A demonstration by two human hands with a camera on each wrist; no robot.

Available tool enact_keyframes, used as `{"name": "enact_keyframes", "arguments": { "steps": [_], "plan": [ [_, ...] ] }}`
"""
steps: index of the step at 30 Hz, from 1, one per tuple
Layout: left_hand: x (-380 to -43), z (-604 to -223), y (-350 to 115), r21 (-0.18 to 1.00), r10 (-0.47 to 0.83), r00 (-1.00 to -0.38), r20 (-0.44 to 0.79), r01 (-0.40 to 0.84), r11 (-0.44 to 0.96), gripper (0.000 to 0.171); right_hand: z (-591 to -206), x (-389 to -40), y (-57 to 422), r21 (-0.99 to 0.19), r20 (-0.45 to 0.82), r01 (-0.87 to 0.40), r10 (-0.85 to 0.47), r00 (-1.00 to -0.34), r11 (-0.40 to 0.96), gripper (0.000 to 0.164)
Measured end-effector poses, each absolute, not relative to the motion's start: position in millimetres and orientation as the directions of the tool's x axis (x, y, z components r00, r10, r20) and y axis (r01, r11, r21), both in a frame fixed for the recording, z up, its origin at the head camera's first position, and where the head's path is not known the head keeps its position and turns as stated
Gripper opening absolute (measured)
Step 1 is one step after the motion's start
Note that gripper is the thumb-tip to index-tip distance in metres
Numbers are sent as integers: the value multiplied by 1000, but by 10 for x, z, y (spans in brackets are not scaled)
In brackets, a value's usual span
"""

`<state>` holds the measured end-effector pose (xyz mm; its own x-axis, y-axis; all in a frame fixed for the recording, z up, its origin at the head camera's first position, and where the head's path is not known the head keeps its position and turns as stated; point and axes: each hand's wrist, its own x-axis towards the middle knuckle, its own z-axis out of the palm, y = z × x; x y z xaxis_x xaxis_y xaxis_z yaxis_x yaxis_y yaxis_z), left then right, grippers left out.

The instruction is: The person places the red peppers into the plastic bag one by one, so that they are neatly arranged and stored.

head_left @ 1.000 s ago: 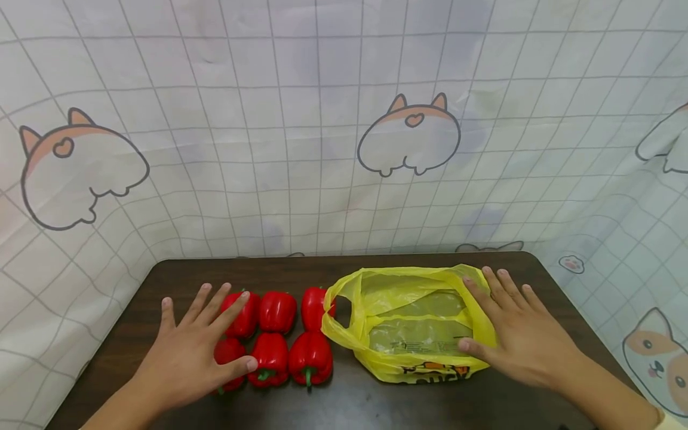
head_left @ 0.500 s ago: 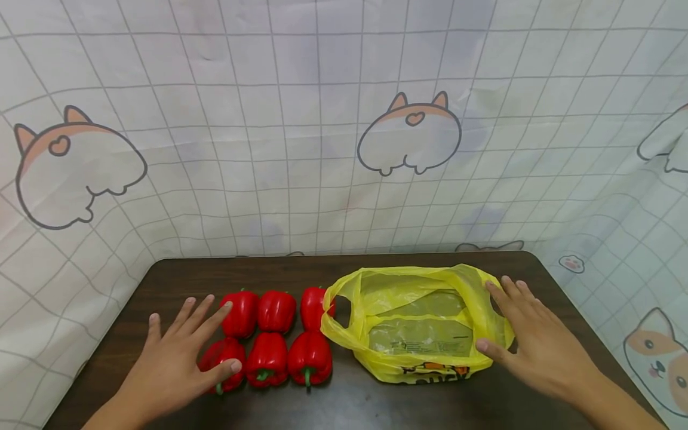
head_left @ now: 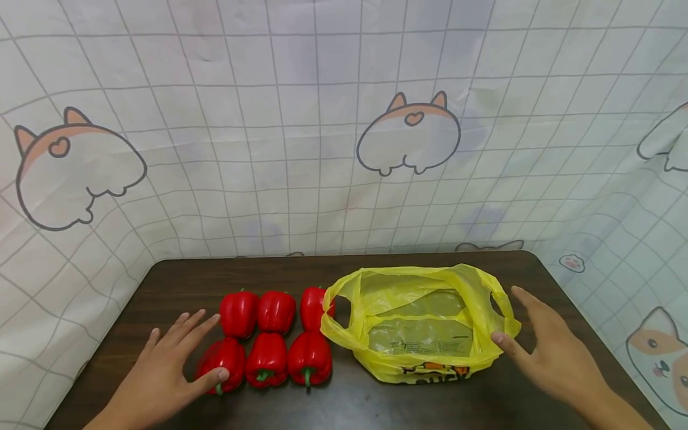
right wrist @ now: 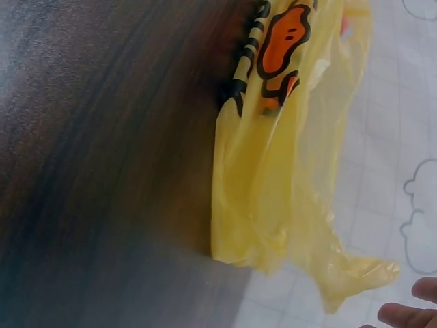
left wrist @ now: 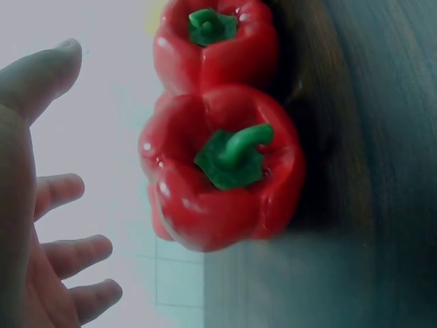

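Red bell peppers with green stems lie in two rows of three on the left half of the table. My left hand point(head_left: 161, 373), fingers spread and holding nothing, hovers beside the front-left bell pepper point(head_left: 224, 362). In the left wrist view a gap shows between its fingers point(left wrist: 75, 256) and that bell pepper point(left wrist: 225, 164). A yellow plastic bag point(head_left: 376, 358) stands with its mouth wide and its handle loops out to the sides. My right hand point(head_left: 561, 352) is just right of the bag, nothing in it, the thumb near the right handle. The right wrist view shows the bag's printed side point(right wrist: 259, 171).
The dark wooden table point(head_left: 355, 412) has rounded back corners. Behind it and at both sides hangs a white gridded cloth point(head_left: 301, 197) with cartoon dogs. The back-right bell pepper point(head_left: 312, 307) sits close against the bag's left handle.
My left hand has drawn back to the left and down, uncovering the left bell peppers. My right hand has moved right, off the bag's right handle. The bag and bell peppers stay in place.
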<state>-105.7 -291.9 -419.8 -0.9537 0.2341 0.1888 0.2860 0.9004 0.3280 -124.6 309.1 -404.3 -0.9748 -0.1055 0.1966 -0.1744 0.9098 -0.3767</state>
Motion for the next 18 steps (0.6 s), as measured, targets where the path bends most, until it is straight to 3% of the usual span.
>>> {"name": "enact_keyframes", "arguments": {
  "steps": [8,18],
  "plan": [
    [-1030,-4276,-2973,380,252,-944,213,318,869,85,-4107,-1245,3160,-451,114,-93,-46,-992,887,97],
    [-1007,-4341,-3040,500,274,-955,111,292,815,85,-4208,-1249,3194,-538,126,-102,-39,-991,837,93]
  ]
}}
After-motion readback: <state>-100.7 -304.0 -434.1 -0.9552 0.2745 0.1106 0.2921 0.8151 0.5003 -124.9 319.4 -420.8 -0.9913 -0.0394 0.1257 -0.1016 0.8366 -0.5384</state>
